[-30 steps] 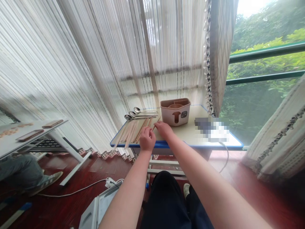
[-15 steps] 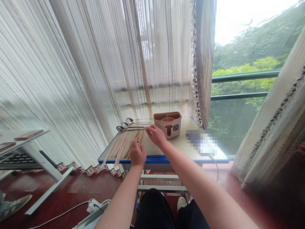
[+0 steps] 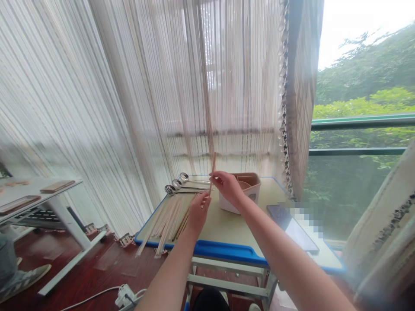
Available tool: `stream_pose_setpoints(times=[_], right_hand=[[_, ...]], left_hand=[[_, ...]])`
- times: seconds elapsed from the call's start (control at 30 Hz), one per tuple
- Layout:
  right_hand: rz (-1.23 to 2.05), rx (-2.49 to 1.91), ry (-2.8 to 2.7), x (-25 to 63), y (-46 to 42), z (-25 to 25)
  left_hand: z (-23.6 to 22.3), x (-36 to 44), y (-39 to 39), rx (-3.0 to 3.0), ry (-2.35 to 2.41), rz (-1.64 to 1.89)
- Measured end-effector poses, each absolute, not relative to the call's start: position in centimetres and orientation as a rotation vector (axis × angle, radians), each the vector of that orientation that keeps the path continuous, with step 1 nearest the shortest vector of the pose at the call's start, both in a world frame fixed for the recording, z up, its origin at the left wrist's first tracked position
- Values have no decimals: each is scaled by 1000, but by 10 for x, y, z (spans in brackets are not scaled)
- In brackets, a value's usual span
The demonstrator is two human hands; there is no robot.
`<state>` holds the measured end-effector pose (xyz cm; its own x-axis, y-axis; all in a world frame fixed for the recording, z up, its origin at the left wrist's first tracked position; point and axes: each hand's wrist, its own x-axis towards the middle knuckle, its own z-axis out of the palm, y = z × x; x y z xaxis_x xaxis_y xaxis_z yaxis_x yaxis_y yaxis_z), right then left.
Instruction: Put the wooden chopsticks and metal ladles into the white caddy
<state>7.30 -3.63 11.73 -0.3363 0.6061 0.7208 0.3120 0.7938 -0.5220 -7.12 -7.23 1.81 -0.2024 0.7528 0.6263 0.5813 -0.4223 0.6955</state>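
1. Wooden chopsticks (image 3: 212,172), held nearly upright, were pinched in the fingers of the right hand (image 3: 227,188) above the table (image 3: 227,252), with their upper ends standing against the striped curtain (image 3: 162,86).
2. Just below, the left hand (image 3: 197,211) reached up with its fingers partly spread, the fingertips touching or almost touching the lower ends of the same chopsticks; whether it actually gripped them could not be told.
3. Beneath and to the left of the left hand, a loose spread of chopsticks (image 3: 167,218) lay flat on the tabletop, several of them jutting out past the blue front edge.
4. Three metal spoons (image 3: 181,183) lay side by side at the far left of the table, their bowls pointing left and their handles running toward the right hand.
5. A pinkish utensil holder (image 3: 251,190) stood upright on the table just behind the right hand, partly hidden by the wrist.
6. On the right part of the table lay a dark phone (image 3: 293,229), flat, with a blurred patch next to it.
7. At the far left stood a second white table (image 3: 35,196) with flat brownish items on it, and a person's leg and shoe (image 3: 24,276) showed on the dark red floor beneath.
8. A white cable and plug (image 3: 125,296) lay on the floor near the front of the table.
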Motion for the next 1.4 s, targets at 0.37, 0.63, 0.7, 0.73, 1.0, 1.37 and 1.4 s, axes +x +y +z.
stream_pose_setpoints(times=[0.37, 0.63, 0.7, 0.73, 1.0, 1.37, 1.4], right_hand=[[679, -630, -1724, 97, 2, 172], [590, -606, -1644, 128, 15, 197], [559, -610, -1613, 136, 15, 197], [541, -617, -1600, 139, 16, 196], [380, -731, -1585, 156, 26, 191], [505, -753, -1582, 167, 34, 186], [506, -756, -1582, 167, 34, 186]], left_hand=[[70, -33, -28, 2043, 1578, 1814], [107, -5, -1, 2190, 1462, 1840], [117, 0, 6, 2254, 1393, 1707], [122, 3, 9, 2296, 1355, 1630], [148, 20, 26, 2397, 1314, 1144], [155, 9, 48, 2502, 1416, 1020], [154, 9, 50, 2502, 1412, 1025]])
